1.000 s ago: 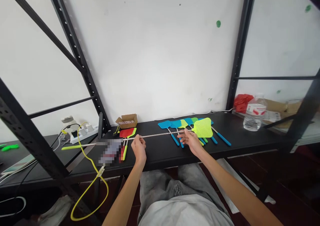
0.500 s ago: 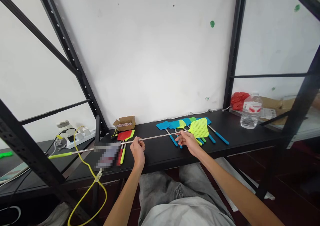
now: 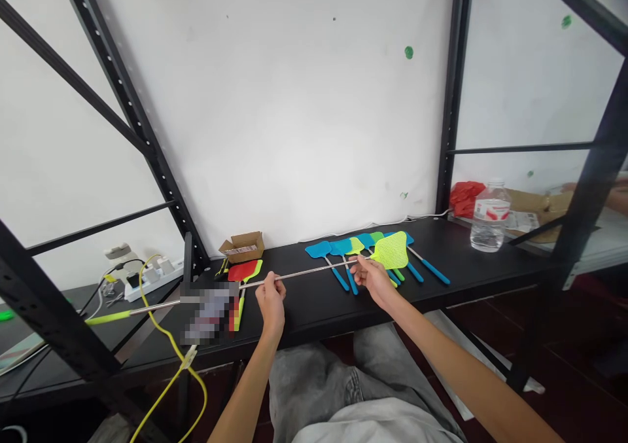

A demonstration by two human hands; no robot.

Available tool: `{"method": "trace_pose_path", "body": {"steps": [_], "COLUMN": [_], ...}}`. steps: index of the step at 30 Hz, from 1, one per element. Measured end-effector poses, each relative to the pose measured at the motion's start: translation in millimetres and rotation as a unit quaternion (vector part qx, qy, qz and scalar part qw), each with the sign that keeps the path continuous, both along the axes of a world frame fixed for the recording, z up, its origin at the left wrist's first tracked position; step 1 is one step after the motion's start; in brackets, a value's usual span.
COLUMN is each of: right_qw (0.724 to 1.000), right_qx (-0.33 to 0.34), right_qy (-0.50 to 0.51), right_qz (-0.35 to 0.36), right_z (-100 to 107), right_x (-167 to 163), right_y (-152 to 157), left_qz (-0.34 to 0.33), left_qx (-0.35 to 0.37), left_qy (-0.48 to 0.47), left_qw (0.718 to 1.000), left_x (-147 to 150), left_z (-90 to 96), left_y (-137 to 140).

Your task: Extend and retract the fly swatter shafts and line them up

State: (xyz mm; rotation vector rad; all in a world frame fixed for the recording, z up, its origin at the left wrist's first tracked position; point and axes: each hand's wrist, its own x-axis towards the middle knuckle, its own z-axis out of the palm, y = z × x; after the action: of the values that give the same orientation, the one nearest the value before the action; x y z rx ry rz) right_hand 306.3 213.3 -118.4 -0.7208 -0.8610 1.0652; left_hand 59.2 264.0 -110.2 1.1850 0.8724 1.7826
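Observation:
A yellow-green fly swatter point(image 3: 391, 251), its metal rod drawn out long, stretches across the table between my hands. My left hand point(image 3: 271, 296) pinches the rod near its middle. Close to the mesh head, my right hand point(image 3: 370, 274) is closed round the rod's other end. The swatter's yellow-green grip reaches far left past the rack post. Beneath and behind the head lie several short swatters, among them a blue swatter point(image 3: 318, 250) and a blue handle point(image 3: 436, 271). Left of my left hand rest a red swatter point(image 3: 244, 271) and a yellow-green one, partly covered by a blurred patch.
A small cardboard box point(image 3: 243, 247) stands against the wall. A power strip point(image 3: 154, 279) and a yellow cable point(image 3: 169, 332) are at left. Black rack posts point(image 3: 452, 103) frame both sides. A water bottle point(image 3: 490, 217) and red plastic bag point(image 3: 465, 199) stand at right.
The view has shifted slightly. The extended swatter tilts a little more, its grip end lower at left. Both hands keep hold of the rod in nearly the same places.

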Motion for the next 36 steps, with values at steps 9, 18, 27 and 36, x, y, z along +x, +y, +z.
{"method": "trace_pose_path", "body": {"steps": [9,18,27,36], "right_qw": [0.998,0.994,0.988,0.98], "right_qx": [0.016,0.014,0.033,0.042], "right_qy": [0.059,0.106,0.149,0.19], "right_qz": [-0.006,-0.018,-0.037,-0.049], "right_z": [1.3,-2.0,-1.3,-2.7], "right_x": [3.3,6.4,6.0,9.8], "right_y": [-2.0,0.6,-1.5,0.1], "left_qz": [0.006,-0.045,-0.083,-0.008], "left_qx": [-0.001,0.045,0.059,0.038], "left_qy": [-0.006,0.064,0.051,-0.029], "left_qw": [1.0,0.996,0.993,0.999], "left_x": [0.6,0.5,-0.9,-3.3], "left_z": [1.5,2.4,-2.1,-1.8], "left_y": [-4.1,-9.2,-3.7,-3.0]}}
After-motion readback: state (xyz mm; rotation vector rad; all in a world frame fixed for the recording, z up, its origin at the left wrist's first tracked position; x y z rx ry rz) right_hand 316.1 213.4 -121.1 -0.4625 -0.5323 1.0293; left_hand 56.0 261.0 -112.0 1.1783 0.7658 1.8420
